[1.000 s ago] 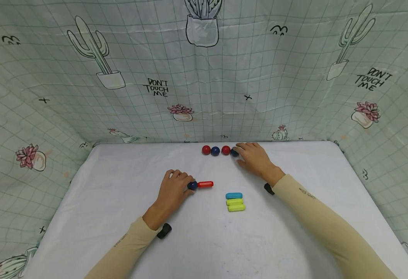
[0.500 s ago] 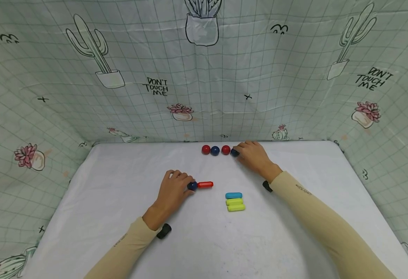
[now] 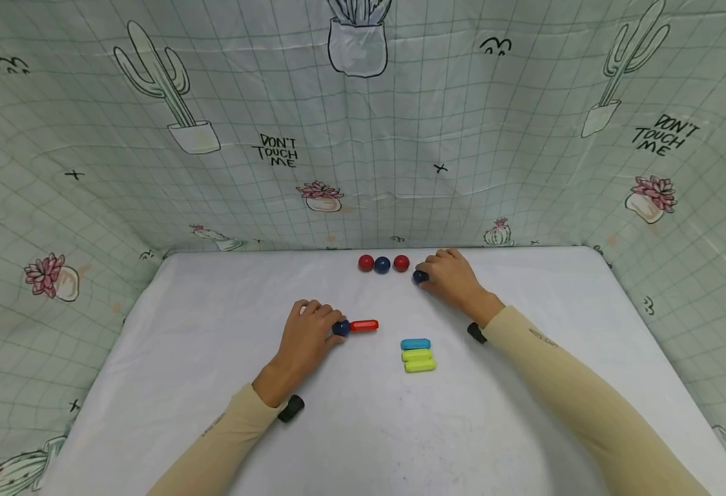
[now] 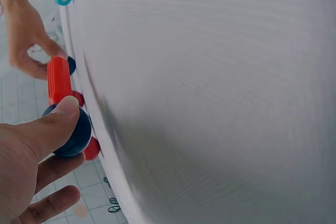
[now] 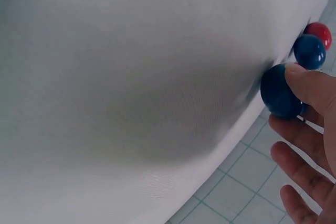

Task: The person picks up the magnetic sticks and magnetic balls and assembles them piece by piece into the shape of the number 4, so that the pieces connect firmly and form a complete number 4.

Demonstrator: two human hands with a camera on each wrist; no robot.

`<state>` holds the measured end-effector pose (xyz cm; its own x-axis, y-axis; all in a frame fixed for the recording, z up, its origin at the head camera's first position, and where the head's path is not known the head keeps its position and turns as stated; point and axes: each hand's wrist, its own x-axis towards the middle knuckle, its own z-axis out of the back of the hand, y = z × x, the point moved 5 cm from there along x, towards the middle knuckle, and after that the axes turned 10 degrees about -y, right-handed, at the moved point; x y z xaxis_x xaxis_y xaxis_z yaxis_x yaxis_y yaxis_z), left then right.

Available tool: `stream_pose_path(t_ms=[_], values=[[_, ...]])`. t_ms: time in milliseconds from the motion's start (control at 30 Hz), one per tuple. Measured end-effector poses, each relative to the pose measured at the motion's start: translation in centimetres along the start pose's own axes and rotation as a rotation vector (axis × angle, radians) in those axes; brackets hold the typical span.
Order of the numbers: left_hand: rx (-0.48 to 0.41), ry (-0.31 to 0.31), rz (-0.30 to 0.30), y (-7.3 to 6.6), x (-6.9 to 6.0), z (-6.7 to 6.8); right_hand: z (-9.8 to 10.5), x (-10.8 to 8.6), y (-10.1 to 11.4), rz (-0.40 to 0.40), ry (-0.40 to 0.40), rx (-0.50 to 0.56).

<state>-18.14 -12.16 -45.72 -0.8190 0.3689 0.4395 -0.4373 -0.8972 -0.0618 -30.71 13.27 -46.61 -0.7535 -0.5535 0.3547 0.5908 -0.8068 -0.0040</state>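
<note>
My left hand pinches a dark blue ball between thumb and fingers. A red ridged stick joins or touches that ball and points right in the head view. Farther back, my right hand grips another dark blue ball with thumb and forefinger, its other fingers spread. Left of the right hand stand a red ball, a blue ball and a second red ball in a row.
In front of the right hand lie a light blue stick and two yellow-green sticks, side by side on the white table. Behind the table's far edge hangs a cactus-print cloth.
The right hand's fingers have closed round the blue ball and drawn it slightly toward me, away from the red ball beside it. The left hand stays in place.
</note>
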Motion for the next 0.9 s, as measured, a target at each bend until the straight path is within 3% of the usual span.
stream_pose_path(t_ms=[300,900], values=[[-0.011,-0.015,0.007,0.2,0.0,0.2,1.2,-1.6,1.7,0.023,-0.064,0.078],[-0.028,-0.024,0.002,0.2,-0.1,0.2,2.4,-3.9,6.7,0.122,-0.083,0.196]])
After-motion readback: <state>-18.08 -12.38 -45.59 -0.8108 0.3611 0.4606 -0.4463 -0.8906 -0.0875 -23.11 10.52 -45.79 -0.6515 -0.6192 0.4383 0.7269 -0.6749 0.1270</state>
